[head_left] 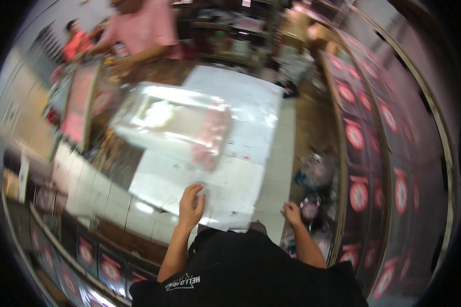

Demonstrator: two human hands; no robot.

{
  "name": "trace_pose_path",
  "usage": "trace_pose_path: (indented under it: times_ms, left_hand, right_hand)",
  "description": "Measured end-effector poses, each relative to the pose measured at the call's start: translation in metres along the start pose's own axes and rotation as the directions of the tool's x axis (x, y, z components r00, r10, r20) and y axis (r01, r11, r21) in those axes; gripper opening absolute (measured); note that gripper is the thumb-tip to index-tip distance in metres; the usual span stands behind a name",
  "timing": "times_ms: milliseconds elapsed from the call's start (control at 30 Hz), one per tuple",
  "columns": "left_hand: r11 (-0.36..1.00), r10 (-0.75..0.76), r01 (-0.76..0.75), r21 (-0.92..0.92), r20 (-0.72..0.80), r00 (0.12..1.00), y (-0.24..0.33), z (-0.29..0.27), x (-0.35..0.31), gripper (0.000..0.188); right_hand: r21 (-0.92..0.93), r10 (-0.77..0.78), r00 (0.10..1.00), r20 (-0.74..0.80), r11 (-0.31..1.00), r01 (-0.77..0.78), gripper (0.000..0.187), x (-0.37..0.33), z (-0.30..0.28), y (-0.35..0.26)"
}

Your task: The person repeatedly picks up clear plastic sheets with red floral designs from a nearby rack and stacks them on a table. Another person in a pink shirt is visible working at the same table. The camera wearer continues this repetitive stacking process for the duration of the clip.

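My left hand hovers over the near part of the white sheets, its fingers loosely bent and the thumb apart, with nothing seen in it. Beyond that hand lies a stack of clear plastic bags, glossy with reflections and with a pink band at its right end. Off to the right, past the edge of the sheets, my right hand is held in the air with its fingers curled in. No object shows in it, and the picture is slightly blurred there.
A person in a pink shirt works across the wooden table. A pink-faced framed panel stands at the far left. Plastic-wrapped items lie right of my right hand, beside dark boxes with red round prints.
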State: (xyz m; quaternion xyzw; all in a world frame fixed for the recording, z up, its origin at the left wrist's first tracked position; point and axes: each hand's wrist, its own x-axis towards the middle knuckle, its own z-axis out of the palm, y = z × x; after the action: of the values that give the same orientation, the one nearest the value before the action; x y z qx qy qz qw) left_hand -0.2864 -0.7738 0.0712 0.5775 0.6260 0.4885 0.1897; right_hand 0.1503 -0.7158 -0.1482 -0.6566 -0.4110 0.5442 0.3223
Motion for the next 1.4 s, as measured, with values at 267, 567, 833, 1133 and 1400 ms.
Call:
trace_pose_path:
  times_ms: [267, 567, 833, 1133, 1400]
  left_hand:
    - [0.986, -0.134, 0.15, 0.078, -0.183, 0.974, -0.03, -0.056, -0.025, 0.023]
    - [0.994, -0.034, 0.067, 0.089, -0.333, 0.942, -0.048, -0.072, 0.015, 0.025]
    - [0.798, 0.295, 0.069, 0.599, -0.488, 0.822, -0.028, -0.131, 0.128, 0.062]
    - [0.253, 0.287, 0.032, 0.967, -0.107, 0.952, -0.088, -0.13, 0.246, 0.05]
    - [0.381, 0.151, -0.324, 0.866, 0.288, 0.946, 0.0, -0.044, 0.212, 0.012]
  right_hand:
    - [-0.094, 0.449, 0.89, 0.084, 0.892, -0.442, 0.033, -0.038, 0.023, 0.057]
    - [-0.072, 0.421, 0.907, 0.021, 0.905, -0.418, 0.032, -0.045, 0.002, 0.056]
    - [-0.225, 0.413, 0.91, 0.036, 0.891, -0.395, 0.029, -0.1, -0.001, 0.051]
    - [-0.022, 0.417, 0.909, -0.01, 0.908, -0.417, 0.03, -0.097, 0.003, 0.069]
    - [0.315, 0.137, 0.985, -0.104, 0.944, -0.098, 0.02, -0.102, 0.029, 0.042]
